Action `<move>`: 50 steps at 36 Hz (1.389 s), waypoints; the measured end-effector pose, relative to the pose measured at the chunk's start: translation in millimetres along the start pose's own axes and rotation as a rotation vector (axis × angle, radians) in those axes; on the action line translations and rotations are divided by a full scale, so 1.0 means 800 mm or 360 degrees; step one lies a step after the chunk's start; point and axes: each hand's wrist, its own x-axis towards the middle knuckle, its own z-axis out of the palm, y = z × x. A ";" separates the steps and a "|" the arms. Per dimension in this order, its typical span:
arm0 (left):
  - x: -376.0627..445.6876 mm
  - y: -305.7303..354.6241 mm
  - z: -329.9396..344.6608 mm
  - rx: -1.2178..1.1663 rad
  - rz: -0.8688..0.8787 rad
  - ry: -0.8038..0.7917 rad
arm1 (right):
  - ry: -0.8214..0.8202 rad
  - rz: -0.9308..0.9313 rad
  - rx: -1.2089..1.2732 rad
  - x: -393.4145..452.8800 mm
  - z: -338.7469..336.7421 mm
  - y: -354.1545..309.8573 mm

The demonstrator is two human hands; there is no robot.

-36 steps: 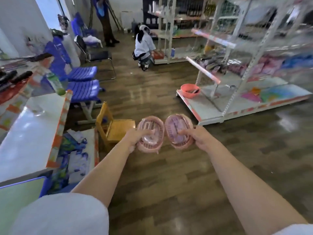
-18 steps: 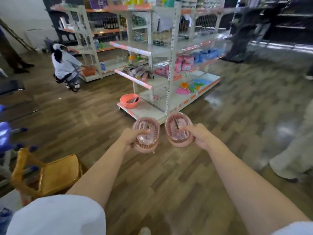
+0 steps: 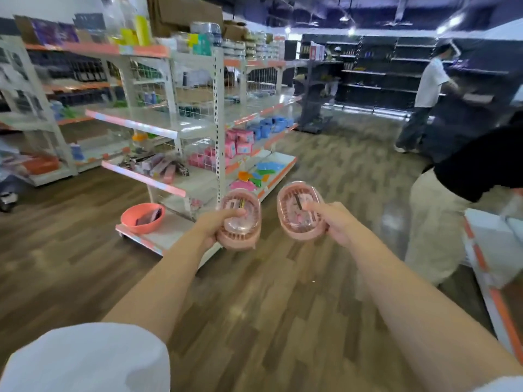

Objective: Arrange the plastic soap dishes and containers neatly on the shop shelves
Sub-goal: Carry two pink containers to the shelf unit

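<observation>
Short of the white shelving unit (image 3: 218, 131), we grip one pink soap dish (image 3: 240, 219) in our left hand (image 3: 210, 230) and another (image 3: 301, 213) in our right hand (image 3: 336, 224), thumb-pinched only, so a bump from the nearby passer-by (image 3: 441, 205) could dislodge either.

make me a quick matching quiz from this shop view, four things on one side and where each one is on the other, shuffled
Things
1. pink oval plastic soap dish with clear lid
2. second pink oval plastic soap dish
3. round orange plastic basin
4. blue packets

Places
A. on the bottom shelf board of the white shelf unit, near its corner
B. gripped in the right hand
C. on a middle shelf, beside pink packets
D. gripped in the left hand

Pairs: 1-D, 2-B, 3-A, 4-C
</observation>
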 end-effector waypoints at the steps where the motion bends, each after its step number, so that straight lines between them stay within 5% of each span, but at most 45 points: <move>1: 0.013 0.004 0.003 0.0006 -0.0004 -0.0018 | 0.0021 -0.0001 0.0018 0.011 0.000 -0.002; 18: 0.214 0.029 0.049 0.0049 -0.0097 0.0035 | -0.0034 0.0068 -0.0029 0.220 -0.020 -0.008; 34: 0.391 0.129 0.133 0.0031 0.0016 0.0246 | -0.0335 -0.0096 0.0046 0.443 -0.071 -0.115; 50: 0.639 0.161 0.149 -0.0007 -0.0009 0.0291 | -0.0296 -0.0029 -0.0023 0.677 -0.066 -0.134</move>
